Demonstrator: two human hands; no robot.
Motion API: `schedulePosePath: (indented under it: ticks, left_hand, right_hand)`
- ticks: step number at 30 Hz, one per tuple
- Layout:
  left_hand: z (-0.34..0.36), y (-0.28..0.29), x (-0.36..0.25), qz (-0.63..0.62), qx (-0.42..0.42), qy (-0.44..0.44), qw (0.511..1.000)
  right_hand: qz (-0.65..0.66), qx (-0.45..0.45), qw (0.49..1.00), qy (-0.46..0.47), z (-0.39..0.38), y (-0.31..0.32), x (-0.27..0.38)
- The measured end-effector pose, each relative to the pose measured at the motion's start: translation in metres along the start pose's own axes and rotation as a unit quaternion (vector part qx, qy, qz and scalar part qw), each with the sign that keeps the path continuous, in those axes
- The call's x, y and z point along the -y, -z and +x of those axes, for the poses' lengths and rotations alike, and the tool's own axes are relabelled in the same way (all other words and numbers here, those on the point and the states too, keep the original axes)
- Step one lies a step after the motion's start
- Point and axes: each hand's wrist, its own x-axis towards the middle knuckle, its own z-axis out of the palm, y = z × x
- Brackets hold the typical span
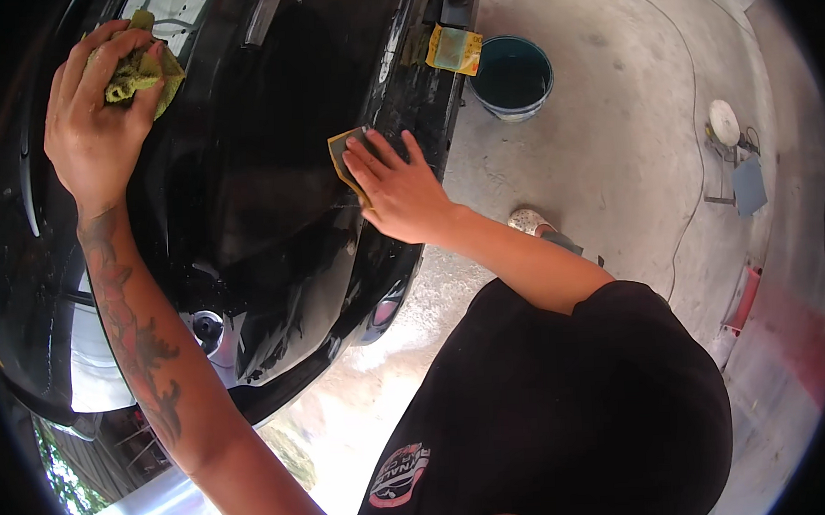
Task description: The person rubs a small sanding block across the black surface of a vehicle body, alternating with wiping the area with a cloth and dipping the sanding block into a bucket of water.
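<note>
At the upper left, my left hand (98,115) grips a crumpled yellow-green cloth (147,71) against the glossy black car body (272,93). My right hand (398,184) lies with fingers extended over a grey sanding sheet with a yellow backing (341,148), pressing it on the black panel near the car's edge. A yellow square pad or packet with a pale middle (454,49) rests on that edge farther up, beyond my right hand.
A dark bucket of liquid (510,74) stands on the concrete floor (609,111) beside the car. A small stand with a round pale top (723,122), a grey panel (748,186), a cable and a red object (741,298) are at the right. A foot (528,223) shows below my right arm.
</note>
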Motion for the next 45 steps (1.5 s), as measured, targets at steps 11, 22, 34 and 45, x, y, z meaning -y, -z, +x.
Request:
schedulePosePath:
  ticks: [11, 22, 34, 45]
  left_hand:
    - [-0.001, 0.001, 0.001, 0.015, -0.002, 0.001, 1.0]
    - [-0.001, 0.0, 0.001, 0.0, 0.001, -0.004, 1.0]
    - [-0.001, -0.001, 0.002, -0.001, -0.006, 0.0, 1.0]
    - [0.0, 0.0, 0.001, 0.002, -0.001, 0.009, 1.0]
  right_hand:
    - [0.139, 0.009, 0.984, 0.109, 0.008, -0.004, 0.007]
    - [0.271, -0.038, 0.946, 0.176, 0.041, 0.0, 0.02]
    - [0.217, -0.06, 0.958, 0.175, 0.046, -0.003, 0.026]
    - [0.212, -0.1, 0.965, 0.119, 0.064, 0.007, 0.049]
